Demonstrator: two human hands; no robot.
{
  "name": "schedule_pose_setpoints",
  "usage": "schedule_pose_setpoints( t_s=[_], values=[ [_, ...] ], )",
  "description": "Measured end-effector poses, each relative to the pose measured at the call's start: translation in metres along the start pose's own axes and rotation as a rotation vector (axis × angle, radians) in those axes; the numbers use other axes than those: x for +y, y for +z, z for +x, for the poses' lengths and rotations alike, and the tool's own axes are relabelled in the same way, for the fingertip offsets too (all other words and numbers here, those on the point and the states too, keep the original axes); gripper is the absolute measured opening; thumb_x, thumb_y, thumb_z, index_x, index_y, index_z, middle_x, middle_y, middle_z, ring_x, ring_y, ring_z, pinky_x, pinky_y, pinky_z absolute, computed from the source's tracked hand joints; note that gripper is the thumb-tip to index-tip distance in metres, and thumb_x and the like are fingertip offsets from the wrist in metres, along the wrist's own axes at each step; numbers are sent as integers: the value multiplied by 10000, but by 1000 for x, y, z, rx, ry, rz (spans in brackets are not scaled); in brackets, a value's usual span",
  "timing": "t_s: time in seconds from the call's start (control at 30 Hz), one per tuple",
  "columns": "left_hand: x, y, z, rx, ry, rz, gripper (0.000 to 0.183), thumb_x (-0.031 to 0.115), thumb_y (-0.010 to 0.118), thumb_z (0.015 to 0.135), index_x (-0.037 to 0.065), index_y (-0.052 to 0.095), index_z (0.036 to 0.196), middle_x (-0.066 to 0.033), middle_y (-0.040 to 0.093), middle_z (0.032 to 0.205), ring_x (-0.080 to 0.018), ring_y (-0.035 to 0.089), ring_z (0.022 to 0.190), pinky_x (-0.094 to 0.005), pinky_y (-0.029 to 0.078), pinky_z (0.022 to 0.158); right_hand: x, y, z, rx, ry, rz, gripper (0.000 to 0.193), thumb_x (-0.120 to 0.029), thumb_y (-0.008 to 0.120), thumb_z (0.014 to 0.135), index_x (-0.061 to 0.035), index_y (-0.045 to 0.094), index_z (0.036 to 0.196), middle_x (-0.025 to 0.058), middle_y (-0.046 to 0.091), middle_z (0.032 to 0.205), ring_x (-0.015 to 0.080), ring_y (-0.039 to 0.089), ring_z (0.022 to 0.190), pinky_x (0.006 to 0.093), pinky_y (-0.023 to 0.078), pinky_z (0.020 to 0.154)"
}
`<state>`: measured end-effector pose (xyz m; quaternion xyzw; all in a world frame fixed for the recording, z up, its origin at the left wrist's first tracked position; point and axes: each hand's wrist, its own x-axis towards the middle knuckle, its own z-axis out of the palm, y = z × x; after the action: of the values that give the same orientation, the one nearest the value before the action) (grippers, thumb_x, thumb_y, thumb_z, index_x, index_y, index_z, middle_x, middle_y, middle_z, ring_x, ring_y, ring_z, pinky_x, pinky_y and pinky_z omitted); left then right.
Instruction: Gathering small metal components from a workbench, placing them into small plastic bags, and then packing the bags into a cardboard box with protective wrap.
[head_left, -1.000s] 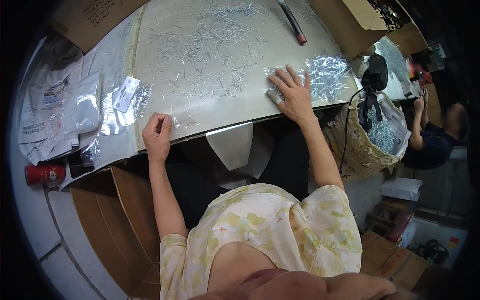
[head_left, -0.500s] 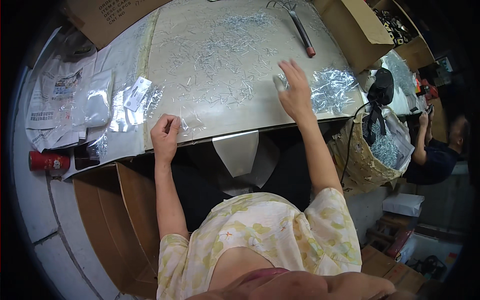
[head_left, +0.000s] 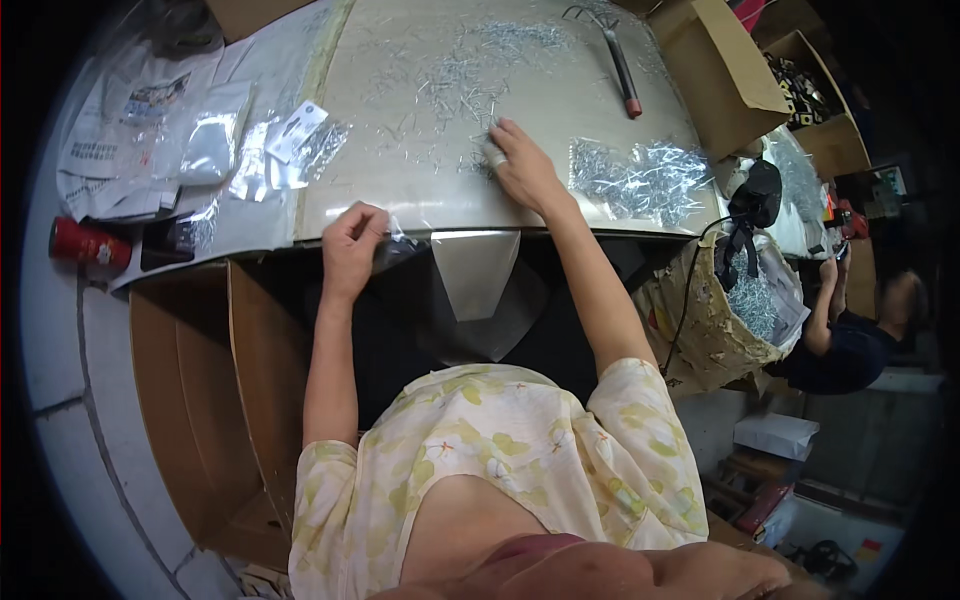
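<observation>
My left hand (head_left: 353, 243) is closed at the table's front edge, with thumb and fingers pinching a small clear plastic bag (head_left: 400, 244). The bag hangs partly over the edge. My right hand (head_left: 525, 172) reaches over the table, its fingers stretched out and the tips down by loose thin silvery pins (head_left: 470, 100). A pale cover sits on one of its digits. To the right of that hand lies a heap of shiny silvery pins and clear plastic (head_left: 645, 180). Whether any pin is under the right fingertips is hidden.
A small hand rake (head_left: 622, 75) lies at the far right of the table (head_left: 400, 190). On the left are a white card (head_left: 298, 131), clear bags (head_left: 215, 135) and a red can (head_left: 90, 248). A sack of pins (head_left: 700, 310) stands right; another person (head_left: 840, 345) sits beyond.
My right hand has swung left and come down at the loose pins. The left hand stays near the front edge, with the clear bag now over the edge. The whole view has shifted slightly.
</observation>
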<state>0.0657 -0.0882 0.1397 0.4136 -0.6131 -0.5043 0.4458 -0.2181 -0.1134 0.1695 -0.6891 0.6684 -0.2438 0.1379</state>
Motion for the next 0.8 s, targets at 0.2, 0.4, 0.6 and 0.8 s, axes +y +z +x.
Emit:
schedule_pose_setpoints(
  t_s=[0.2,0.4,0.6,0.8],
  values=[
    [8,40,-69,-97,-70,-59,93,49,657,869,-27,681,823,-12,574,758,-69,538,655,-213,433,585,-49,-18,-105,16,-39,488,324,-108,621,889,5,614,1193,172,645,1158,214,604,1103,318,457,951],
    [17,63,-89,-173,-300,-115,77,-4,646,850,-9,621,923,17,577,729,-33,519,636,-190,414,569,-62,3,-156,-226,139,693,285,-90,652,885,-36,640,1165,38,653,841,121,596,744,265,511,675],
    [-5,63,-108,-335,-305,-159,61,0,650,849,31,603,872,17,593,724,-20,531,630,-178,423,551,-31,36,-191,-429,109,835,435,-145,698,875,1,564,1263,27,633,894,79,560,794,244,485,715],
    [-12,72,-110,-360,-501,-184,30,16,666,851,26,648,873,18,578,622,-32,508,508,-191,377,435,-21,41,-201,-390,341,1056,230,-49,670,866,-11,637,1091,0,620,777,42,555,630,208,461,561]
  ],
)
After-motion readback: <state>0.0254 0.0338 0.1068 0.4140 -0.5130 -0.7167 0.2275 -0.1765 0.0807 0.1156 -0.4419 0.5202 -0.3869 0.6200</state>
